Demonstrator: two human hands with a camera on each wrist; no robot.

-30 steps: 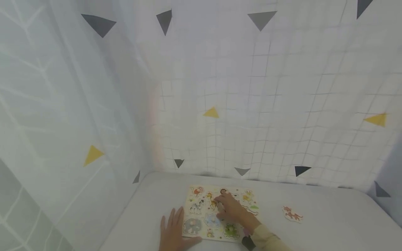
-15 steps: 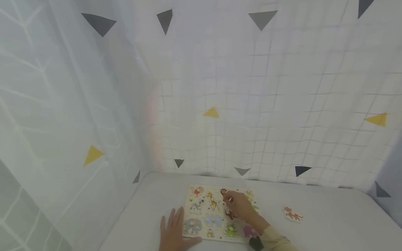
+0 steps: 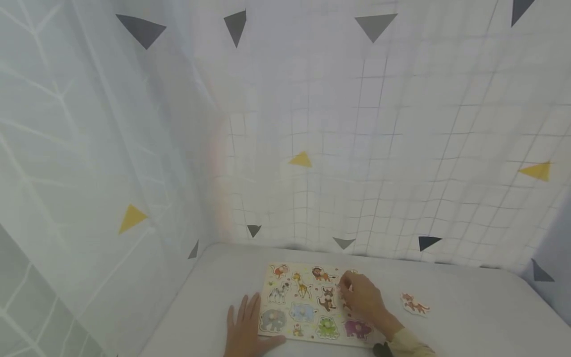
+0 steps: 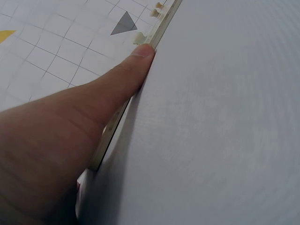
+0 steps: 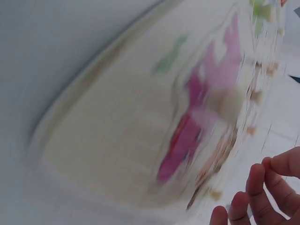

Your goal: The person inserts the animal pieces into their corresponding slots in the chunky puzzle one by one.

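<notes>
A pale wooden peg puzzle board (image 3: 290, 337) with animal pieces lies on the table in the head view. My left hand (image 3: 243, 327) rests at its near left corner, fingers straight, and the thumb (image 4: 117, 77) lies along the near edge in the left wrist view. My right hand (image 3: 363, 297) is over the board's right side, hiding pieces there. In the right wrist view its fingers (image 5: 255, 192) bend loosely, thumb and forefinger tips meeting, with nothing visible between them. A purple hippo-like piece (image 3: 358, 328), a dark brown animal piece (image 3: 327, 299) and a lion piece (image 3: 322, 274) sit nearby.
A loose orange-brown animal piece (image 3: 415, 304) lies on the white table (image 3: 473, 317) to the right of the board. White cloth walls (image 3: 401, 148) with grid lines and triangles enclose the back and left.
My right hand has moved rightward across the board, from near the giraffe to the right side, uncovering the lion and the dark brown animal. My left hand stays in place.
</notes>
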